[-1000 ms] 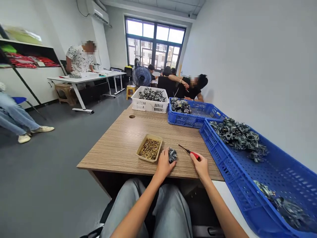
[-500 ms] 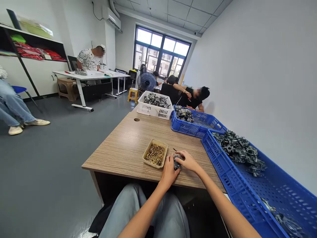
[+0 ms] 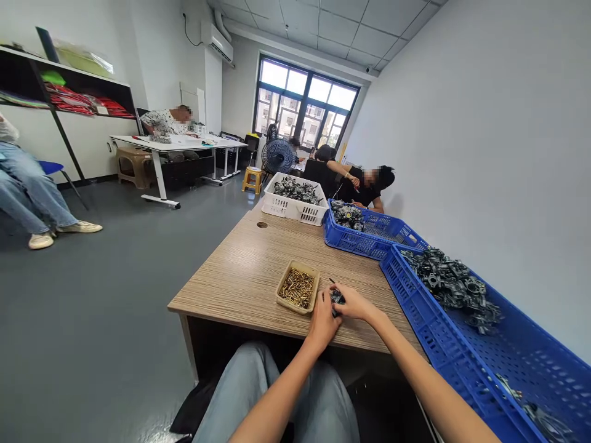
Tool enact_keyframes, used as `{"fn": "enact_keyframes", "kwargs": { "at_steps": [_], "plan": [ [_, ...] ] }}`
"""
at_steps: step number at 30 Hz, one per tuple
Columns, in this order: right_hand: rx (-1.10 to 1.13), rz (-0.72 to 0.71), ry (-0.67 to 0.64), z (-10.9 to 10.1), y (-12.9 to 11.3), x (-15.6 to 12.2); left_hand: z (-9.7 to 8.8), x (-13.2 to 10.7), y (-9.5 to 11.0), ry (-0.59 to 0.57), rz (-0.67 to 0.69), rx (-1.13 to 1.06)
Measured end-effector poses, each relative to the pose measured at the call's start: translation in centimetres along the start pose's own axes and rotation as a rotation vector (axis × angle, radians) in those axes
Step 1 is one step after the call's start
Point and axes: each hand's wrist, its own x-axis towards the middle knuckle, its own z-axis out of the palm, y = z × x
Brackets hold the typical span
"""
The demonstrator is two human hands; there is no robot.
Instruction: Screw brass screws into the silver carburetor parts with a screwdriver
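Observation:
Near the front edge of the wooden table (image 3: 240, 264), a small dark-grey metal carburetor (image 3: 337, 297) is held between my two hands. My left hand (image 3: 323, 320) is closed around its near left side. From the right, my right hand (image 3: 353, 303) grips it, with fingers over the top and the thumb at the near side. The fingers cover much of the carburetor. A thin dark piece (image 3: 332, 280) sticks out just beyond it. Just left of my left hand stands a beige plastic tray (image 3: 281, 296) full of small brass pins (image 3: 298, 288).
A long blue crate (image 3: 443, 332) on the right holds carburetors (image 3: 450, 286). Behind it are another blue crate (image 3: 355, 243) and a white basket (image 3: 295, 209), both with similar parts. One person (image 3: 364, 184) works beyond the crates; another sits at a white table (image 3: 180, 143).
The view has shifted slightly, so the table sits a little further right. Both hands stay on the carburetor, the right fingers slightly repositioned. The person at the white table leans lower.

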Motion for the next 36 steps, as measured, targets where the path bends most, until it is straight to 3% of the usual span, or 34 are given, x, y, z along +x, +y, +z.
{"fn": "enact_keyframes", "kwargs": {
  "at_steps": [11, 15, 19, 24, 29, 33, 36],
  "plan": [
    [-0.089, 0.098, 0.009, -1.5, 1.4, -0.9, -0.1, 0.2, 0.7, -0.03, -0.066, 0.118],
    [-0.141, 0.132, 0.02, -4.5, 2.4, -2.5, -0.4, 0.0, 1.1, -0.095, -0.07, 0.225],
    [-0.186, 0.154, 0.053, -9.7, 3.5, -5.7, -0.4, 0.0, 0.9, -0.119, -0.034, 0.303],
    [-0.238, 0.263, 0.093, -17.1, 5.3, -12.1, -0.1, 0.1, 0.6, -0.111, 0.019, 0.383],
    [-0.298, 0.43, 0.099, -22.7, 6.6, -21.1, 0.0, 0.6, 0.2, -0.098, 0.069, 0.418],
    [-0.278, 0.707, 0.099, -25.1, 6.8, -30.0, 0.1, 0.8, -0.2, -0.069, 0.133, 0.413],
    [-0.19, 0.952, 0.139, -25.1, 7.0, -37.6, 0.1, 0.9, -0.4, -0.068, 0.162, 0.409]
  ]
}}
